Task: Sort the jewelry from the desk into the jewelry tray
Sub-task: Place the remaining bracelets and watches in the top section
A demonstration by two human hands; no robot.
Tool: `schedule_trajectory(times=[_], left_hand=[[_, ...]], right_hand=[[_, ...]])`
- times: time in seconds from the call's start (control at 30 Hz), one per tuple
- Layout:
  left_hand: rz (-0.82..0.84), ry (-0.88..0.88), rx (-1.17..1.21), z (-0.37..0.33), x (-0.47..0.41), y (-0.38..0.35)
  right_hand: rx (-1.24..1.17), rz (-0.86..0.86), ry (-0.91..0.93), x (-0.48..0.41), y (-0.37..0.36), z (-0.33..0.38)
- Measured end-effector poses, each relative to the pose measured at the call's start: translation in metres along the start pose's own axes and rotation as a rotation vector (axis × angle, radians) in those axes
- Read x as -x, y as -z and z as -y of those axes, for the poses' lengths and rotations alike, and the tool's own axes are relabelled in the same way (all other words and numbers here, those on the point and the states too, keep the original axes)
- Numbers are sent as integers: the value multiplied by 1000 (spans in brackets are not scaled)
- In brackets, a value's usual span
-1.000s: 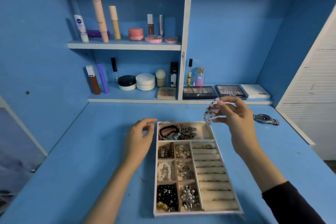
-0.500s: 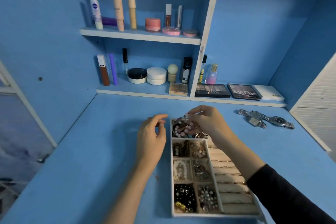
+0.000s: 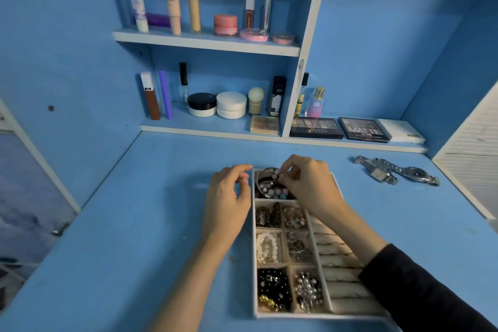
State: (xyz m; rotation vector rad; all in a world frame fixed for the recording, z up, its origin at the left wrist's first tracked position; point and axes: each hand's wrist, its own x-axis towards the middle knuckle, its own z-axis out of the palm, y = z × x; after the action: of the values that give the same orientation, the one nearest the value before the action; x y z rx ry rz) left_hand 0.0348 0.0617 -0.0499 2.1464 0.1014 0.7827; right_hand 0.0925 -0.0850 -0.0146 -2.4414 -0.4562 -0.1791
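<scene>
Pinching the beaded bracelet (image 3: 272, 192) in my right hand (image 3: 310, 186), low in the far compartment of the jewelry tray (image 3: 253, 250), I judge it light, limp, best held by its beads; my left hand (image 3: 226, 202) idles empty alongside.

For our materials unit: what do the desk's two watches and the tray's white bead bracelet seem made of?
Watches: likely polished steel; silvery linked bands catch light. White bead bracelet: glossy round beads, perhaps glass, plastic or pearl; cannot tell.
</scene>
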Motion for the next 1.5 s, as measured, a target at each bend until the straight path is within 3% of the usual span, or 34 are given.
schedule_trajectory(times=[0.23,0.37,0.63,0.83,0.97,1.13,1.33,1.5], left_hand=[[23,-13,-23,0,0,0],[92,12,-35,-3,-4,-2],[265,19,-130,-37,-33,-26],[385,-148,-154,-85,-38,-69],[464,-233,-143,-109,-35,-95],[585,-272,-199,-125,-36,-126],[691,-270,-167,-126,-45,-143],[718,-93,62,-126,-53,-128]], right_hand=[[109,-5,81,-1,-5,-6],[49,-40,98,-2,2,-8],[-12,-109,5,3,48,-47],[151,-301,-202,8,83,-121],[280,-186,-304,8,88,-149],[264,-138,-312,4,86,-160],[-62,-234,-195,7,98,-146],[-519,-90,-196,11,124,-105]])
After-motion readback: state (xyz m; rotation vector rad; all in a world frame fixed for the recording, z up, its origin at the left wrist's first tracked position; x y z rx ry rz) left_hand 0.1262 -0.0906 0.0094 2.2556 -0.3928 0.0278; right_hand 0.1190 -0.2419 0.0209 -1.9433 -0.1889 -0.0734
